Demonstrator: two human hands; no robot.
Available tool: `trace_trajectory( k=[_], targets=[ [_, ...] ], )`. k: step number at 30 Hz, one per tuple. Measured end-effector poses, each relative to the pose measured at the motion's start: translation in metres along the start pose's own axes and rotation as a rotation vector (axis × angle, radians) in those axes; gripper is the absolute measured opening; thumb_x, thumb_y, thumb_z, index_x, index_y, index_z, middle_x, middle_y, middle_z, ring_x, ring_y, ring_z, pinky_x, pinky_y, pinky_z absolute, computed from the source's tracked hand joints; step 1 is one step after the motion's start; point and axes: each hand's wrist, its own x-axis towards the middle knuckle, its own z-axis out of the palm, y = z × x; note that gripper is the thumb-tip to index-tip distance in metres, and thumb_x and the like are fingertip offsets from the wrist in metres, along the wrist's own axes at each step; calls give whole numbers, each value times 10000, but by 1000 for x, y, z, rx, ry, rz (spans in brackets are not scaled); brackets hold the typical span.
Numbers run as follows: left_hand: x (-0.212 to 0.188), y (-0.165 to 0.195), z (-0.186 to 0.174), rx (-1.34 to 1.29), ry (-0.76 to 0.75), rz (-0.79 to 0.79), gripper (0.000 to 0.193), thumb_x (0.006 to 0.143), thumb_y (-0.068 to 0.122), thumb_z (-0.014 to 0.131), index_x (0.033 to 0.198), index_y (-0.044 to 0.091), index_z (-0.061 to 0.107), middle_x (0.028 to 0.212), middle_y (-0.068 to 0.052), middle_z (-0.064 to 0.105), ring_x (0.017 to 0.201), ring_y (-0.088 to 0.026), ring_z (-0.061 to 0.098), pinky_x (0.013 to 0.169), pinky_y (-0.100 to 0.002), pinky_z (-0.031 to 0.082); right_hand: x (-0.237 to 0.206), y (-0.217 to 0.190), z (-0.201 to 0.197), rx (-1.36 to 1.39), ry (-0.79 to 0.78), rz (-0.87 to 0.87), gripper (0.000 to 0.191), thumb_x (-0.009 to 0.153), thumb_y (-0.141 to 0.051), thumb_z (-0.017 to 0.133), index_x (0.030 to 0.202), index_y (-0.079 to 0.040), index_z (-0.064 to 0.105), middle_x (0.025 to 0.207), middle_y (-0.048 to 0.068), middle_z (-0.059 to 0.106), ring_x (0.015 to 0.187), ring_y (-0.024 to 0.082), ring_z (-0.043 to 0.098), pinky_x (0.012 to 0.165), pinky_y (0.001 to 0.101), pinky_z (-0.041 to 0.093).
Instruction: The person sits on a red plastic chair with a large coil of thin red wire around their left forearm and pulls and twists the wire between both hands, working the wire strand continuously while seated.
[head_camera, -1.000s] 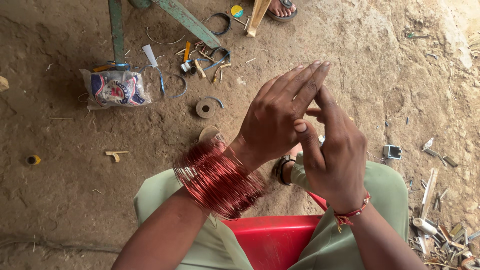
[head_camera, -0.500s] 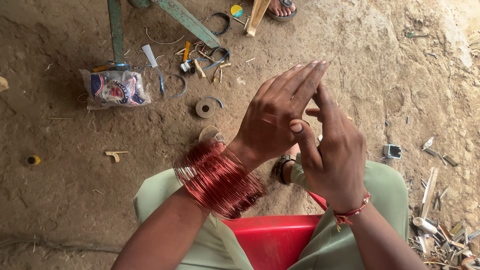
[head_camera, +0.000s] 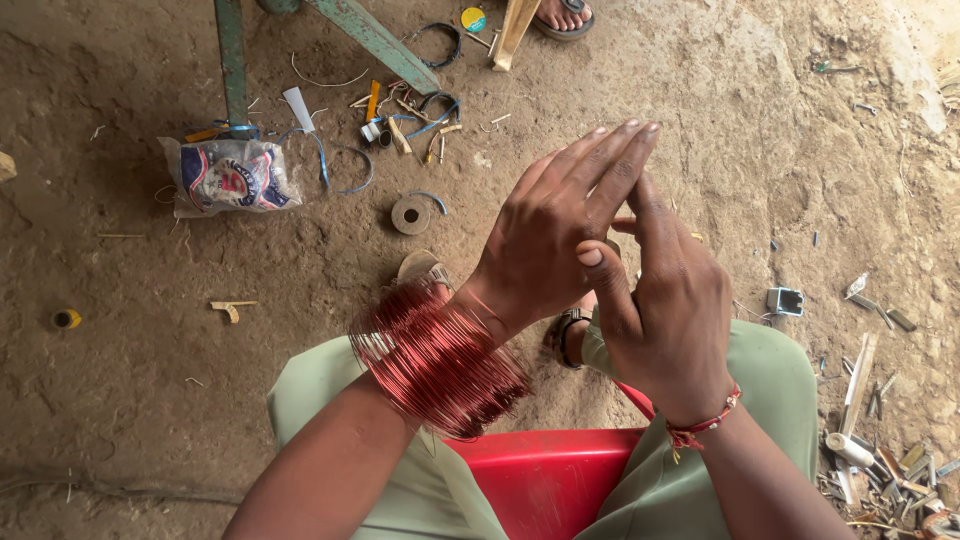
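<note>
Barely any shift since half second back: left hand (head_camera: 555, 235) fingers still flat against right hand (head_camera: 665, 310), pressed together, holding nothing visible; copper wire coil (head_camera: 435, 360) ringing left wrist, above red seat (head_camera: 550, 475)

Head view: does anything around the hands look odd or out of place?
Yes: a thick coil of copper-red wire is looped around the left forearm like a sleeve of bangles. The left hand and right hand press together above it. Scraps litter the dirt floor.
</note>
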Motion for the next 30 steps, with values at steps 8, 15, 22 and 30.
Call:
trace_trajectory(
  k=[8, 15, 22, 30],
  targets=[
    [0, 1, -2, -6, -5, -3, 603, 1066, 333, 494, 1594, 57, 400, 1585, -179, 519, 1436, -365, 520, 1200, -467, 441, 0, -2, -1, 12, -8, 3, 655, 1079, -452, 528, 1519, 30, 475, 1109, 191, 744, 971, 391, 722, 780, 469, 549],
    [-1, 0, -1, -9, -15, -9, 585, 1081, 339, 482, 1582, 43, 423, 1584, -173, 517, 1435, -355, 529, 1220, -446, 440, 0, 0, 0, 16, -3, 7, 662, 1086, -466, 510, 1517, 35, 479, 1117, 193, 739, 977, 391, 720, 784, 476, 545],
    [0, 1, -3, -19, -5, -6, 598, 1071, 354, 459, 1572, 30, 423, 1578, -190, 516, 1469, -373, 517, 1236, -474, 436, 0, 1, 1, 23, 9, -23, 663, 1104, -477, 484, 1509, 48, 479, 1153, 216, 724, 1036, 399, 715, 816, 481, 548],
    [0, 1, -1, -22, -7, -8, 594, 1077, 344, 476, 1583, 41, 414, 1574, -199, 519, 1473, -382, 514, 1197, -468, 440, -1, 1, 1, 28, -2, -16, 669, 1091, -481, 484, 1505, 45, 489, 1143, 215, 727, 1024, 398, 711, 819, 483, 539]
  ],
)
